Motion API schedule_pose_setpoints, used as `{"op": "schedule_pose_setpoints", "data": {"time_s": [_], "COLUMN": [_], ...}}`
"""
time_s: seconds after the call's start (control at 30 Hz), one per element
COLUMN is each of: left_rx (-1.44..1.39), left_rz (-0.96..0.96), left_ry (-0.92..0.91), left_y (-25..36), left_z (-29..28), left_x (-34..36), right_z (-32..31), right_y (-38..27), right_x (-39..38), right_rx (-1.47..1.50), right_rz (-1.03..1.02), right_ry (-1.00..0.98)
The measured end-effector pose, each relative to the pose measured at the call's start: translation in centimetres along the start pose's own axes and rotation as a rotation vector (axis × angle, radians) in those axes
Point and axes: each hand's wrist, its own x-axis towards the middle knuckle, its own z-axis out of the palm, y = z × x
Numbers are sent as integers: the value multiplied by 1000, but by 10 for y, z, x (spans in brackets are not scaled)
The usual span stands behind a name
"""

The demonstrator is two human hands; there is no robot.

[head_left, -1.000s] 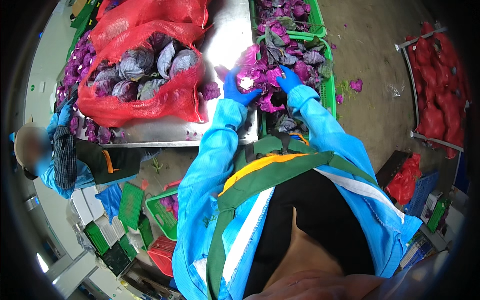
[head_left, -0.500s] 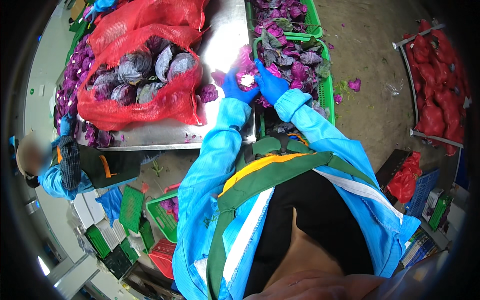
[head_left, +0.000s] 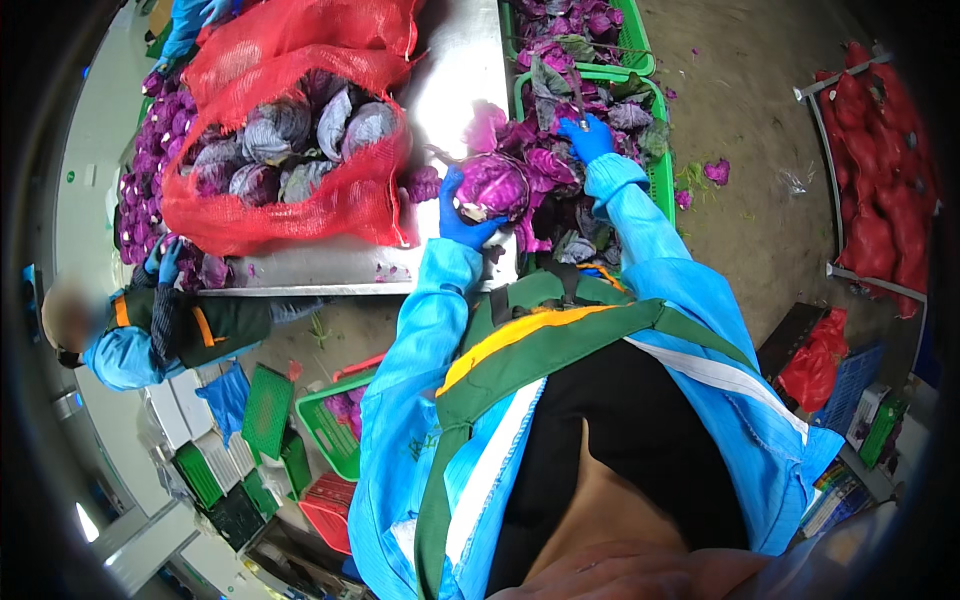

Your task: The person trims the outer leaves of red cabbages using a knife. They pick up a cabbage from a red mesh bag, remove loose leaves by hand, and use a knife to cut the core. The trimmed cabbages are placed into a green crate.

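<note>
My left hand (head_left: 464, 212), in a blue glove, is closed round the near left side of a red cabbage (head_left: 495, 186) at the right edge of the metal table (head_left: 460, 70). Loose purple outer leaves (head_left: 548, 165) spread from the cabbage's right side over a green crate (head_left: 657, 190). Above that leaf-filled crate, my right hand (head_left: 588, 138), also gloved in blue, is apart from the cabbage. Its fingers are closed on a narrow knife-like tool (head_left: 581, 108) that points away from me; the blade is hard to make out.
A torn red mesh sack (head_left: 290, 225) of cabbages (head_left: 275, 132) lies left on the table, with trimmed cabbages (head_left: 150, 190) beyond. A co-worker (head_left: 135, 340) stands at left; another's sleeve (head_left: 185, 30) shows far left. Filled red sacks (head_left: 870, 170) lie on a rack at right.
My right hand has left the cabbage and moved right over the crate. The cabbage has turned, its pale cut end no longer facing up. The co-worker's hands have come together.
</note>
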Motion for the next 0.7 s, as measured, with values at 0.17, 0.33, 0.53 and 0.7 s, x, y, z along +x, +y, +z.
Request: {"op": "schedule_pose_setpoints", "data": {"time_s": [0.17, 0.33, 0.53, 0.7], "left_rx": [30, -174, -83, 74], "left_rz": [-53, -483, -645, -473], "left_ry": [0, 262, 129, 78], "left_y": [-6, 28, 45, 28], "left_z": [1, 19, 9, 6], "left_x": [1, 21, 27, 12], "right_z": [36, 36, 34, 33], "right_y": [-48, -48, -62, -23], "right_x": [-81, -80, -104, -76], "right_rx": [186, -140, -488, -412], "right_rz": [-468, -381, -551, -517], "right_ry": [-555, -498, -407, -176]}}
